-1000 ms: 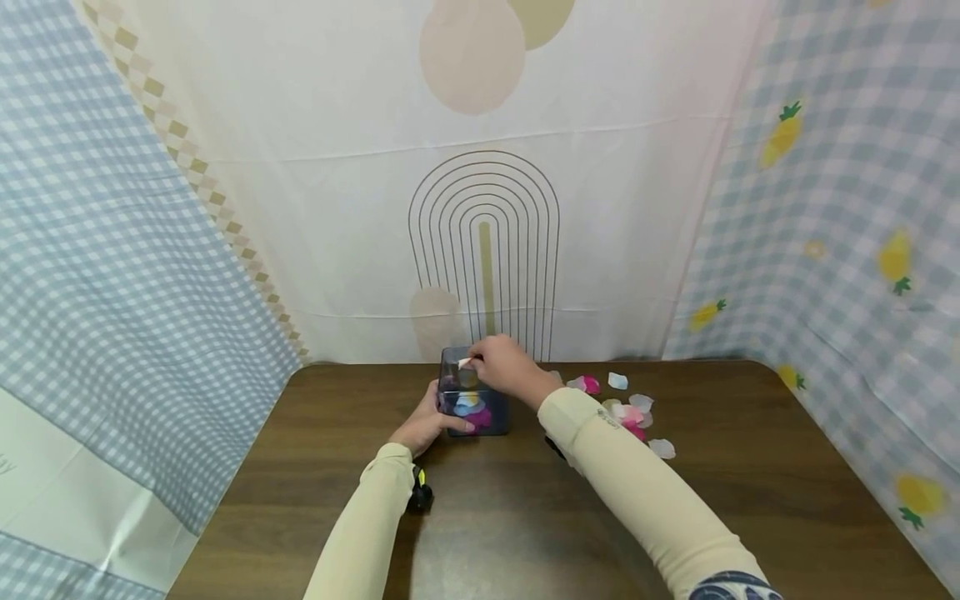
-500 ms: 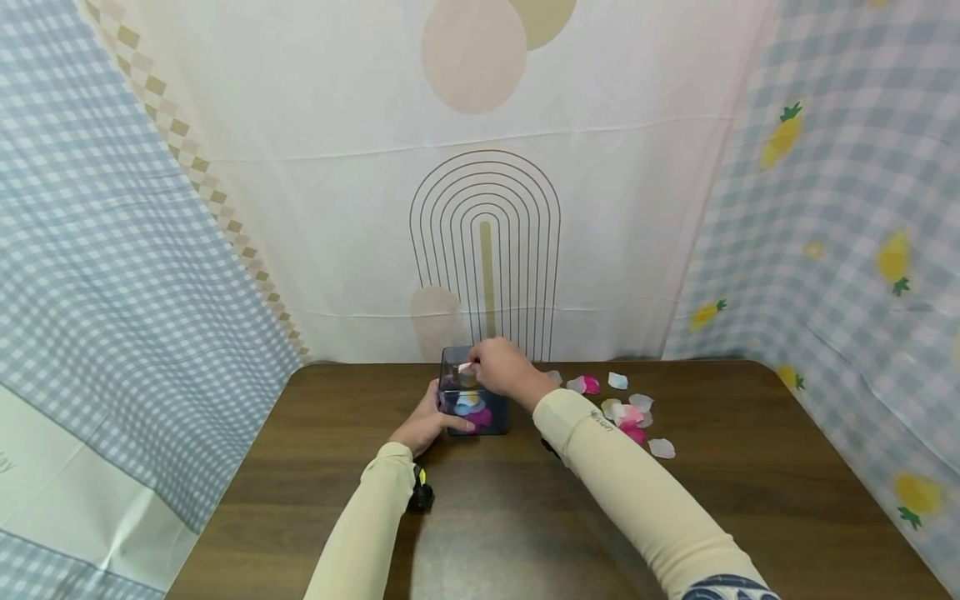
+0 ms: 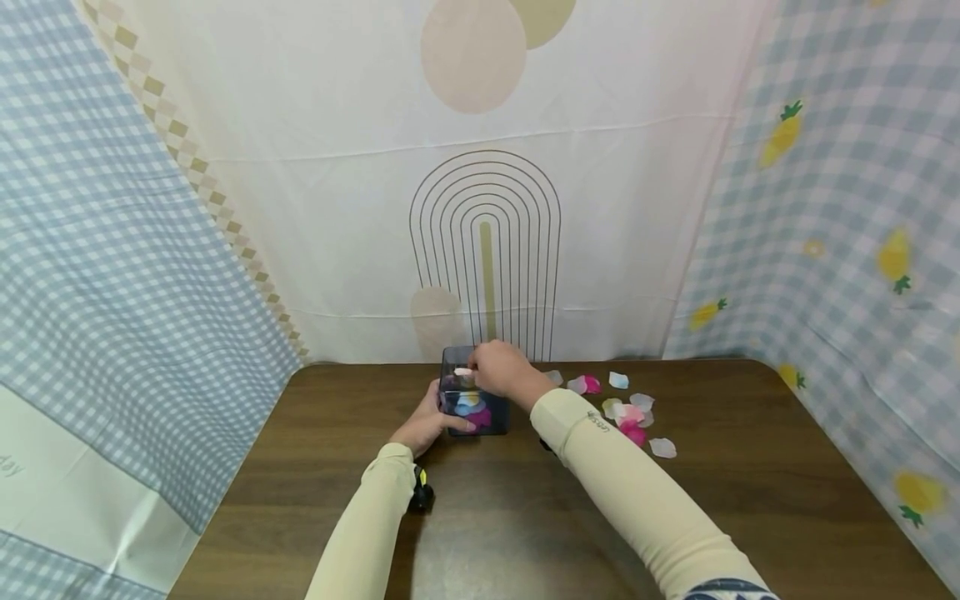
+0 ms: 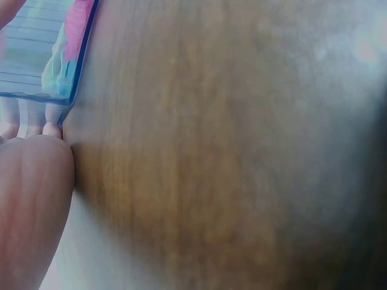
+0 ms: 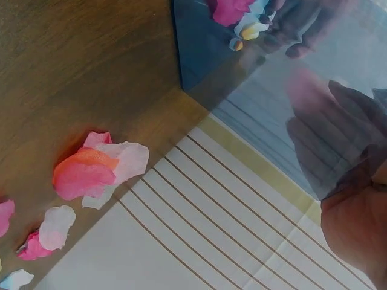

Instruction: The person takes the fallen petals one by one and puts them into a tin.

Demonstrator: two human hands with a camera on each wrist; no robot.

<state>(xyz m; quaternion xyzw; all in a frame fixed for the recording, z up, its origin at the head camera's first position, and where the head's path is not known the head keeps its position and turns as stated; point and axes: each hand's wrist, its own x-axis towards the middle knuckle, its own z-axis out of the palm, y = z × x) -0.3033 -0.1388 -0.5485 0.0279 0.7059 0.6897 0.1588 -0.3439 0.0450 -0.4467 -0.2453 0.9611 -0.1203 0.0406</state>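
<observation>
A clear, dark-tinted box [image 3: 497,418] stands near the back edge of the table with several blue, white and magenta petals [image 3: 471,406] inside. My left hand [image 3: 420,427] grips its left side, the thumb across the front wall. Over the box's open top, my right hand [image 3: 504,369] pinches a pale petal [image 3: 463,372] between its fingertips. In the right wrist view, part of the right hand [image 5: 351,226] shows at the box's rim, its fingers seen through the tinted wall. The left wrist view catches the left hand [image 4: 30,199] against a box corner [image 4: 69,90].
To the right of the box, loose petals [image 3: 632,429] in pink, white and magenta lie scattered on the brown wooden table [image 3: 337,475]. A white patterned cloth [image 3: 360,242] hangs behind the table, with checked cloth [image 3: 825,250] at the sides.
The right hand has come down slightly over the box. The pale petal in its fingers has turned from slanted to nearly level. The left hand and box have stayed put.
</observation>
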